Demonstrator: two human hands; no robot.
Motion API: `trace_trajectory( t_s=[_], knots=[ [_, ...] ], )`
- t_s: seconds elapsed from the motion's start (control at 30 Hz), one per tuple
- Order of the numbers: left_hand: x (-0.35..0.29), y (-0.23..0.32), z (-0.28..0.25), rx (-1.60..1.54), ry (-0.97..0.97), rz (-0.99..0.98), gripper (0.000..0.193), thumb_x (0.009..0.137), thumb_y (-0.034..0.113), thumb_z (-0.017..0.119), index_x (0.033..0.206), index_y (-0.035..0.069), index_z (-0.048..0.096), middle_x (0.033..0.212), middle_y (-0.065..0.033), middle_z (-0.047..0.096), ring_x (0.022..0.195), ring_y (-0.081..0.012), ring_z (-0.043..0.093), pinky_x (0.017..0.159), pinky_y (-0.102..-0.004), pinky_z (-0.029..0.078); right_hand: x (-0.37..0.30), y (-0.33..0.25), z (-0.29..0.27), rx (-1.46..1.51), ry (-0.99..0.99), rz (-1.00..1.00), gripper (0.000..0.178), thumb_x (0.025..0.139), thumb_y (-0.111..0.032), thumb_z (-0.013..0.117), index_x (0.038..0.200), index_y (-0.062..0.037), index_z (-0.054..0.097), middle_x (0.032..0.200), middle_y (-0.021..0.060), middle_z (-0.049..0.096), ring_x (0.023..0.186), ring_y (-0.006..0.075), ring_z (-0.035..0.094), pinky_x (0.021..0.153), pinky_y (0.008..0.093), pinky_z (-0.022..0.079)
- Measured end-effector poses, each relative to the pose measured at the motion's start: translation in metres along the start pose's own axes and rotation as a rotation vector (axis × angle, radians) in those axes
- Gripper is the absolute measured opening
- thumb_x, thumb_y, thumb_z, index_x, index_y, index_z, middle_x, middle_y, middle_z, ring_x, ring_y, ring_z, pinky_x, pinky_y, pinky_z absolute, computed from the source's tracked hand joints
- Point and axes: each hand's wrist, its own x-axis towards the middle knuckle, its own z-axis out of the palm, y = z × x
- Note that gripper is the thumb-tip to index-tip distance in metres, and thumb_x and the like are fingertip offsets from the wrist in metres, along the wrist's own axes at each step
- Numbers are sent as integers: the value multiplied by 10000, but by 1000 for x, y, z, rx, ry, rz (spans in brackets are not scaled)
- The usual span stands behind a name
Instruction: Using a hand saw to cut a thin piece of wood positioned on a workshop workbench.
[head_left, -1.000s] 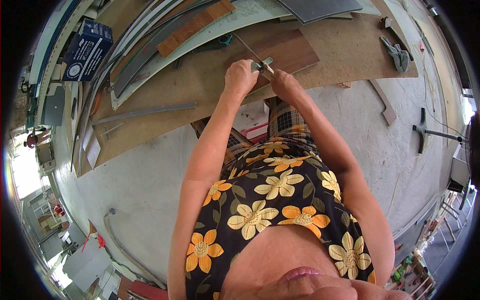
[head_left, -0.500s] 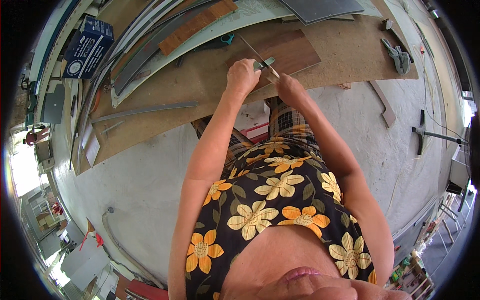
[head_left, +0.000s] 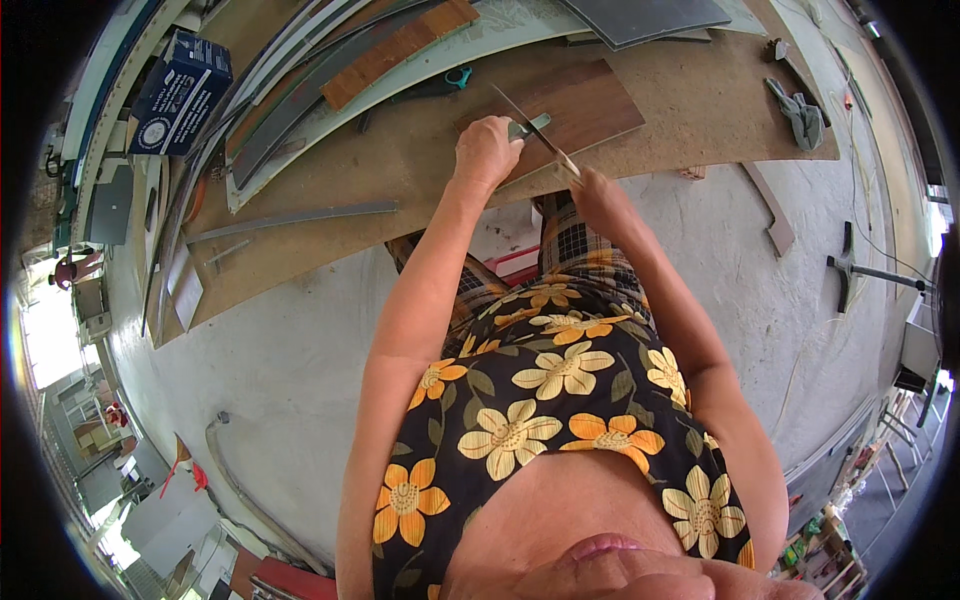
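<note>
My left hand (head_left: 487, 155) is closed around a small flat grey-green piece (head_left: 539, 124), whose end sticks out to the right of the fingers. In my right hand (head_left: 606, 203) is a long, thin file (head_left: 521, 112), gripped by its pale handle end. The narrow dark blade slants up and left across the piece, and it appears to touch it. Both hands are at the near edge of the workbench (head_left: 420, 140). Beneath the tools lies a dark reddish-brown wood-grain board (head_left: 590, 100). My left fingers hide most of the small piece.
Teal-handled scissors (head_left: 458, 78) lie beyond my left hand. Long strips and a brown plank (head_left: 400, 50) are stacked at the left, near a blue box (head_left: 180, 95). A thin grey strip (head_left: 295, 220) lies on the bench. Grey gloves (head_left: 797, 115) rest at the right end.
My right hand has drawn the file back toward me and to the right, along the blade's length. My left hand stays nearly in place with the small piece.
</note>
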Motion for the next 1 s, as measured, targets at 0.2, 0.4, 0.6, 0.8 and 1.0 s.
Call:
trace_trajectory(
  t_s=[0.2,0.4,0.6,0.8,1.0],
  knots=[
    [2,-1,6,-32,57,1,265,746,219,712,927,26,693,864,-212,671,845,-379,648,758,-443,516,49,-19,10,15,23,-48,291,927,-255,468,1018,12,537,932,299,627,896,458,603,756,533,467],
    [-1,-4,8,-36,122,-26,250,742,233,718,889,33,692,840,-207,669,828,-376,648,750,-436,515,-24,12,14,31,-5,-1,270,916,-238,501,1026,8,515,901,300,625,866,455,610,736,535,468],
    [1,-6,7,-10,64,39,247,749,236,712,883,29,691,845,-205,670,825,-378,648,757,-435,512,10,1,6,-19,54,-26,242,906,-219,510,957,17,536,861,287,636,847,457,616,729,531,473],
    [-1,6,4,-17,76,-16,275,749,241,713,920,28,688,852,-201,673,837,-378,649,771,-437,513,44,-11,18,-30,94,-80,215,906,-183,482,947,20,537,846,293,634,834,459,620,722,522,490],
    [-1,-7,8,-21,103,5,276,748,241,710,920,26,687,852,-208,671,845,-379,648,781,-439,512,-25,6,13,-18,24,15,220,908,-193,492,972,14,527,839,297,631,814,460,618,708,533,484]
  ],
)
